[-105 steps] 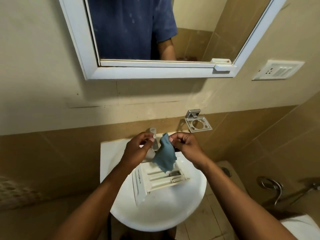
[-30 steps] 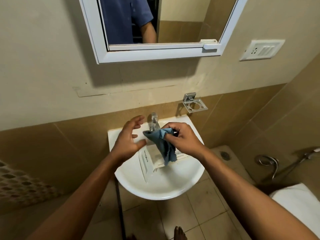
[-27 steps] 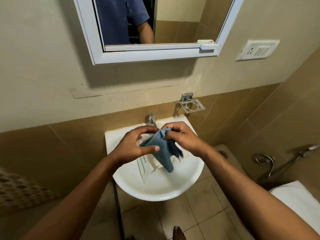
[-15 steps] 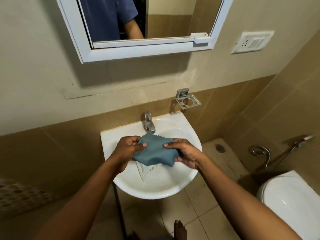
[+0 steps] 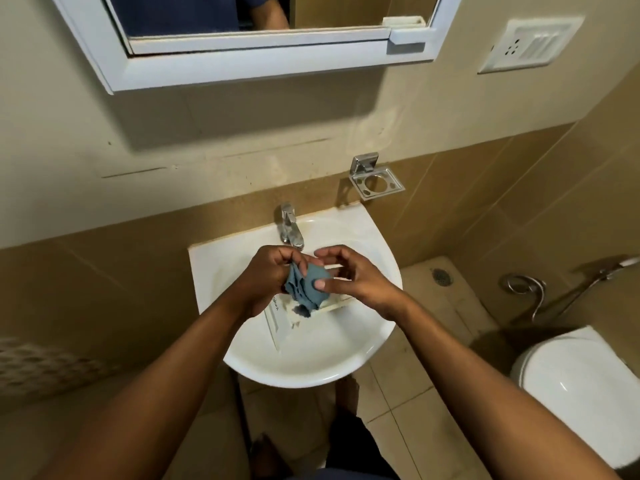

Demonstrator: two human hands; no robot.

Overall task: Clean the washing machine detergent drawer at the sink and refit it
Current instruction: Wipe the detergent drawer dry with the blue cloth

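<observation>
The white sink (image 5: 311,375) lies below both sets of fingers, and the detergent drawer (image 5: 277,323) rests in its bowl directly under them. The left hand (image 5: 268,277) has its fingers curled tight round a bunched blue cloth (image 5: 306,289). The right hand (image 5: 356,277) sets its thumb on the cloth, its other fingers loosely curled and spread above.
</observation>
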